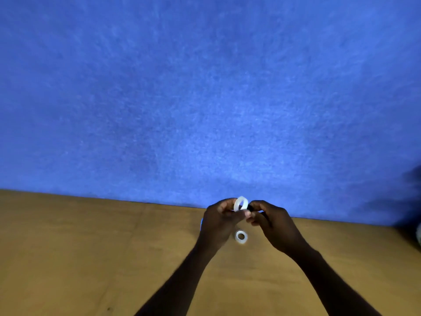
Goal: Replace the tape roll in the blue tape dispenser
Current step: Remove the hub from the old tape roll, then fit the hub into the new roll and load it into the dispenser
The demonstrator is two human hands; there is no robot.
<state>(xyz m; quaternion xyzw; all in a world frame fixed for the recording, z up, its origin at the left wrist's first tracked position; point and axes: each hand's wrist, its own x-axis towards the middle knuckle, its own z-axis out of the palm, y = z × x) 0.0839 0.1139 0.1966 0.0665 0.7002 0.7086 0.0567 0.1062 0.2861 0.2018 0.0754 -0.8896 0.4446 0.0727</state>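
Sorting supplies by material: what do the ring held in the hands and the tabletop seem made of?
Held ring: looks like translucent white plastic or tape, smooth; blur leaves it open. Tabletop: seems wood or wood-look laminate, matte brown with faint grain.

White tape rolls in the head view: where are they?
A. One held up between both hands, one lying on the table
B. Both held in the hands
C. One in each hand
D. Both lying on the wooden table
A: one white tape roll is pinched between the left hand and right hand; the second white roll lies on the wooden table.
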